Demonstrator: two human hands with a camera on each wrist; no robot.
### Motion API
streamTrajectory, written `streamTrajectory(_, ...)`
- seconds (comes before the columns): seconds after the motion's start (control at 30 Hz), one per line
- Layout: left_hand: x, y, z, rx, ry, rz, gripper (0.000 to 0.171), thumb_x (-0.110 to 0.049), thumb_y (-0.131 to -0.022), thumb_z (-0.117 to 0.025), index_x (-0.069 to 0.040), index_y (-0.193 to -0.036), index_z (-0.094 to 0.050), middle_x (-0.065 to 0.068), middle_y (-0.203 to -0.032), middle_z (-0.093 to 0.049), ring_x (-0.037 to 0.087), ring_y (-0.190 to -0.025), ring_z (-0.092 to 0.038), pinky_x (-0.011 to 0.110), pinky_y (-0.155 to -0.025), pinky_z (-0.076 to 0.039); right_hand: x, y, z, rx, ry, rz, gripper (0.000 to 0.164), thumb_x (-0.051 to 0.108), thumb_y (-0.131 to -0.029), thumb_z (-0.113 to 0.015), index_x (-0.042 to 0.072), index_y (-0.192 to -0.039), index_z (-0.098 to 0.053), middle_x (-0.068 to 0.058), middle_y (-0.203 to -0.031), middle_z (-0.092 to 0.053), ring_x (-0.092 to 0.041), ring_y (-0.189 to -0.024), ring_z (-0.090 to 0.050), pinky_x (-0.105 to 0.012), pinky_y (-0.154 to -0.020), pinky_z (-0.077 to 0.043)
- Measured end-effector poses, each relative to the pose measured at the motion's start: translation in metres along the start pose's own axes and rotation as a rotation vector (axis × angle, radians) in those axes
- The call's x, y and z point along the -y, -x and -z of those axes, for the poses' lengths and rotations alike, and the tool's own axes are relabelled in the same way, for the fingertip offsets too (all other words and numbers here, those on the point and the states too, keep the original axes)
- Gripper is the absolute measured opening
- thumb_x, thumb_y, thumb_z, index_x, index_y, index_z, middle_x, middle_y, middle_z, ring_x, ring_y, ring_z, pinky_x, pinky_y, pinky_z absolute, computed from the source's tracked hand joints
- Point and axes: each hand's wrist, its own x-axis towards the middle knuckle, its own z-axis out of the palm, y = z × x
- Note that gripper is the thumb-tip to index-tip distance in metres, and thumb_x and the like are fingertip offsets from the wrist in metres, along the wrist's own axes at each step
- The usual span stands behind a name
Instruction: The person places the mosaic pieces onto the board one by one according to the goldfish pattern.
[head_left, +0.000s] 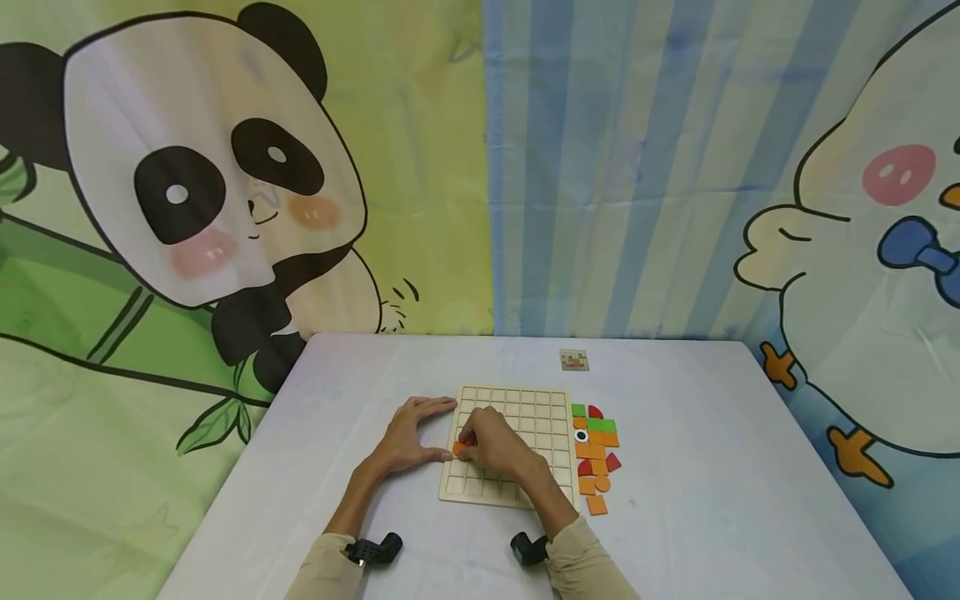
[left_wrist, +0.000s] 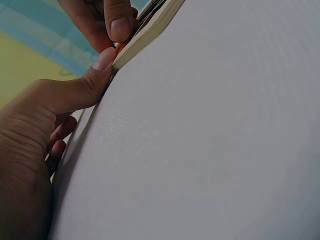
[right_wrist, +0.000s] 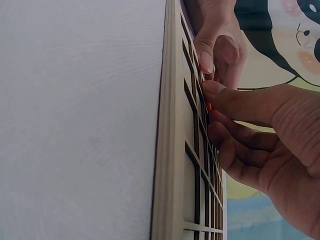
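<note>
A light wooden grid board (head_left: 551, 454) lies on the white table. My left hand (head_left: 402, 440) is at its left edge, thumb and forefinger spread apart, with the thumb tip at the edge beside an orange square tile (head_left: 458, 447). My right hand (head_left: 497, 443) reaches over the board and pinches that tile at the leftmost column, its fingers bent. In the right wrist view a sliver of the orange tile (right_wrist: 209, 106) shows between the right thumb and fingertips, close over the grid; the rest of it is hidden.
Along the board's right side lie several loose pieces: orange squares (head_left: 597, 505), green squares (head_left: 608, 425), red quarter rounds (head_left: 613, 462), an orange circle (head_left: 602, 483) and a white eye piece (head_left: 581, 435). A small pattern card (head_left: 574, 360) lies behind them near the far edge.
</note>
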Motion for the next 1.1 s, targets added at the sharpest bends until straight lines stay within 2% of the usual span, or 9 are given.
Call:
streamTrajectory(0.23, 0.0006, 0.0003, 0.0003, 0.01, 0.004, 0.015, 0.091, -0.043, -0.072, -0.102, -0.022, -0.153, -0.065, -0.003, -0.161, -0.062, 0.03, -0.143, -0.053, 0.067, -0.118, -0.036, 0.0008, -0.0009, 0.0004, 0.004, -0.004, 0.001, 0.018, 0.005, -0.09, -0.088, -0.003, -0.106, -0.085, -0.011, -0.097, -0.085, -0.011, -0.084, -0.076, -0.022, -0.075, -0.06)
streamTrajectory(0.43, 0.0017, -0.0001, -0.0011, 0.003, -0.012, -0.006, 0.09, -0.045, -0.073, -0.101, -0.021, -0.153, -0.066, -0.001, -0.16, -0.063, 0.031, -0.142, -0.054, 0.067, -0.116, -0.038, 0.0001, -0.0012, -0.0004, -0.002, -0.008, -0.005, 0.018, 0.005, -0.09, -0.089, -0.002, -0.105, -0.085, -0.011, -0.099, -0.085, -0.011, -0.086, -0.076, -0.022, -0.074, -0.06)
streamTrajectory(1.1, 0.0027, 0.0001, 0.0, 0.009, -0.002, -0.004, 0.091, -0.047, -0.073, -0.101, -0.021, -0.153, -0.066, -0.001, -0.16, -0.063, 0.03, -0.141, -0.054, 0.067, -0.116, -0.038, 0.0044, -0.0007, 0.0037, 0.038, -0.012, 0.03, 0.026, 0.001, -0.085, -0.092, -0.006, -0.109, -0.084, -0.01, -0.088, -0.083, -0.002, -0.068, -0.062, -0.019, -0.065, -0.054)
